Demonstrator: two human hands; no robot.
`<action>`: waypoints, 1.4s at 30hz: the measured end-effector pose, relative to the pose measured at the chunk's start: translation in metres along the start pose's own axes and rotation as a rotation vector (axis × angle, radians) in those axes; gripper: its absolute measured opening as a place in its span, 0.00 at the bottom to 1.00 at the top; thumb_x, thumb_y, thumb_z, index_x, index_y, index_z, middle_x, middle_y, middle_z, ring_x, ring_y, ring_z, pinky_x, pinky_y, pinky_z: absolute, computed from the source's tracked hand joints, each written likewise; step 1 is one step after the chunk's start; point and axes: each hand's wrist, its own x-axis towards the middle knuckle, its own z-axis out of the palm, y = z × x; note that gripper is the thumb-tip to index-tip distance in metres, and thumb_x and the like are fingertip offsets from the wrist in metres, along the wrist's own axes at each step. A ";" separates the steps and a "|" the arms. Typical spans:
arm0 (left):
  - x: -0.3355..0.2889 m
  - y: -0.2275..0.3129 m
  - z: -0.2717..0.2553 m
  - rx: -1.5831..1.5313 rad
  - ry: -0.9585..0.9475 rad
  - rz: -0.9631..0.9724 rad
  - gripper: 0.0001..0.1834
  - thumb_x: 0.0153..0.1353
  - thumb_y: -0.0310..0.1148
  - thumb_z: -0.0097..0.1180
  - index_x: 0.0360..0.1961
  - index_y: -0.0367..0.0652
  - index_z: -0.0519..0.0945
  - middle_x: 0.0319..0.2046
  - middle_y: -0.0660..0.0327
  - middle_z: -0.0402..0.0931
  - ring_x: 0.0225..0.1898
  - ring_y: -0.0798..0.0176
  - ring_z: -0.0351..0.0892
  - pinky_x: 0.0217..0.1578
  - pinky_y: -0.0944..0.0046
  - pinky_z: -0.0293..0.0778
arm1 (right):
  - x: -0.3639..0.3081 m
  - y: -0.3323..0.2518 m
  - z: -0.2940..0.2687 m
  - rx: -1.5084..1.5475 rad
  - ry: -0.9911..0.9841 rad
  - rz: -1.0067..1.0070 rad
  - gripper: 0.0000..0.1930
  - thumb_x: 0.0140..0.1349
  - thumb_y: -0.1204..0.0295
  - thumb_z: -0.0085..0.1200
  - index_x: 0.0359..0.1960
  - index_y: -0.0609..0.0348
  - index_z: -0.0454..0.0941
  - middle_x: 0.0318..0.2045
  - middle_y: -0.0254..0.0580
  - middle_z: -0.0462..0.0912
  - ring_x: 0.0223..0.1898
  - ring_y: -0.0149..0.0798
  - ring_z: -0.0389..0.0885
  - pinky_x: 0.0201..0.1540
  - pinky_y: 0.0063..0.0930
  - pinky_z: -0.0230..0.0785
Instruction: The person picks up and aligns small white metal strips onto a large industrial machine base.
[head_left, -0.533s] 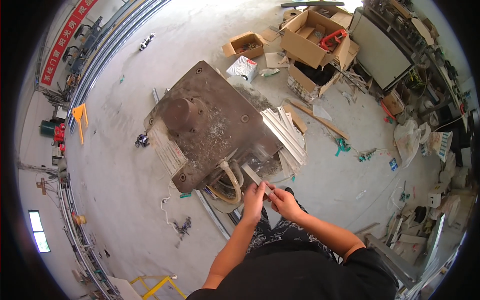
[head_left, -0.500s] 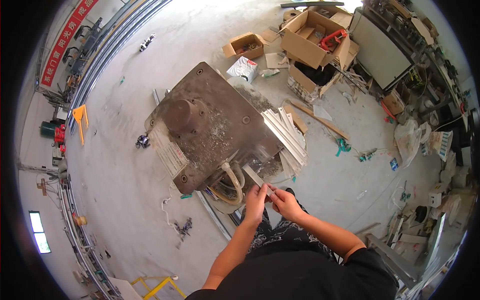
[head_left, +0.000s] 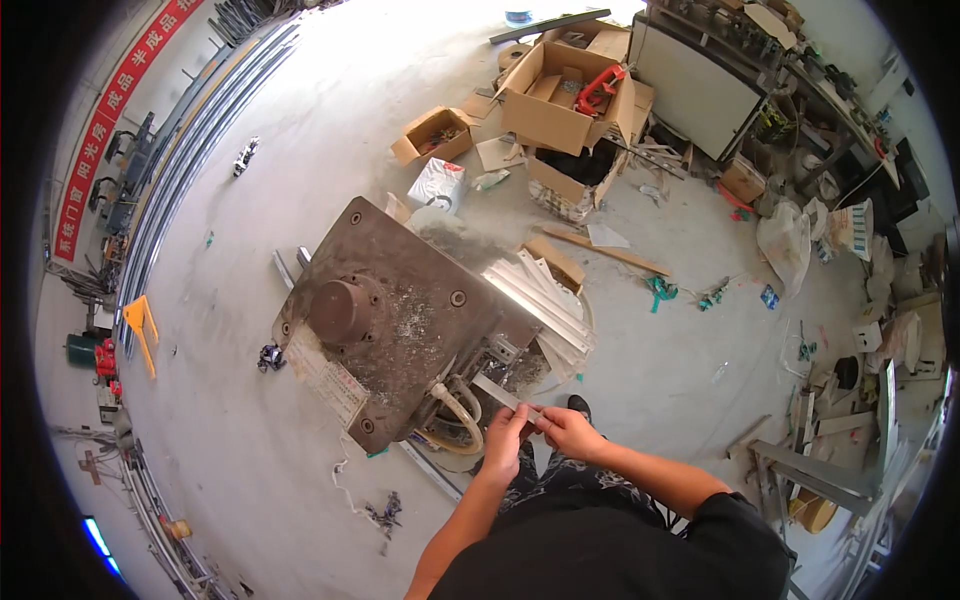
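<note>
Between my hands is a short pale metal strip (head_left: pixel 497 392), held at its near end, with its far end pointing at the near edge of a brown machine (head_left: pixel 400 300). My left hand (head_left: pixel 506 440) pinches the strip from the left. On the other side my right hand (head_left: pixel 568 432) grips the same end, its fingers closed. The machine has a flat oily top with a round boss and scattered metal chips. Thick pale hoses (head_left: pixel 462 418) loop out beside the strip. Whether the strip's far end touches the machine I cannot tell.
A stack of white profile strips (head_left: pixel 540 305) lies at the machine's right side. Open cardboard boxes (head_left: pixel 545 105), one with a red clamp (head_left: pixel 600 90), stand beyond it. Long metal profiles (head_left: pixel 185 180) run along the left wall. Offcuts (head_left: pixel 815 470) are heaped at the right.
The view has shifted, so the machine and boxes sit further left. Both hands keep hold of the metal strip, whose position near the machine's edge is nearly the same.
</note>
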 end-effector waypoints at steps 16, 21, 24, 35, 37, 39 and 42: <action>0.000 -0.015 0.011 -0.106 0.103 0.125 0.12 0.66 0.38 0.47 0.35 0.41 0.75 0.32 0.63 0.77 0.31 0.70 0.76 0.34 0.69 0.72 | 0.004 0.008 -0.001 -0.070 0.016 -0.077 0.13 0.66 0.67 0.45 0.27 0.64 0.69 0.15 0.37 0.70 0.18 0.30 0.68 0.23 0.28 0.62; 0.001 -0.023 0.016 -0.155 0.156 0.128 0.13 0.67 0.39 0.45 0.38 0.41 0.75 0.32 0.62 0.77 0.32 0.68 0.76 0.36 0.67 0.72 | 0.006 0.011 -0.001 -0.099 -0.028 -0.095 0.12 0.68 0.68 0.43 0.27 0.63 0.68 0.17 0.30 0.70 0.18 0.24 0.64 0.21 0.21 0.58; 0.001 -0.026 0.020 -0.181 0.105 0.172 0.14 0.67 0.40 0.43 0.37 0.40 0.75 0.33 0.61 0.77 0.31 0.66 0.77 0.32 0.67 0.73 | 0.008 0.012 -0.005 -0.015 -0.039 -0.058 0.12 0.68 0.68 0.42 0.29 0.62 0.70 0.16 0.31 0.69 0.17 0.24 0.65 0.20 0.22 0.59; -0.002 -0.026 0.034 -0.267 0.145 0.212 0.14 0.68 0.40 0.42 0.36 0.40 0.73 0.35 0.55 0.77 0.36 0.58 0.78 0.38 0.59 0.75 | -0.023 0.009 -0.022 -0.155 0.063 -0.074 0.13 0.63 0.65 0.47 0.31 0.64 0.74 0.20 0.45 0.77 0.23 0.41 0.77 0.28 0.34 0.67; -0.002 -0.027 0.033 -0.298 0.153 0.213 0.14 0.67 0.40 0.43 0.36 0.39 0.72 0.37 0.54 0.77 0.39 0.56 0.77 0.41 0.58 0.74 | -0.031 0.015 -0.028 -0.230 0.141 -0.102 0.12 0.62 0.65 0.48 0.32 0.63 0.75 0.22 0.48 0.78 0.25 0.44 0.78 0.30 0.35 0.68; -0.002 -0.027 0.037 -0.319 0.155 0.188 0.13 0.68 0.40 0.42 0.36 0.40 0.71 0.35 0.55 0.76 0.37 0.57 0.76 0.41 0.58 0.74 | -0.040 0.016 -0.038 -0.357 0.210 -0.189 0.10 0.59 0.67 0.51 0.34 0.62 0.76 0.27 0.50 0.79 0.30 0.49 0.78 0.34 0.37 0.68; -0.008 -0.026 0.043 -0.377 0.142 0.158 0.12 0.68 0.41 0.41 0.35 0.43 0.69 0.29 0.60 0.71 0.32 0.60 0.73 0.38 0.58 0.73 | -0.053 0.009 -0.046 -0.459 0.264 -0.253 0.08 0.57 0.70 0.52 0.34 0.60 0.76 0.28 0.49 0.79 0.32 0.50 0.77 0.34 0.39 0.68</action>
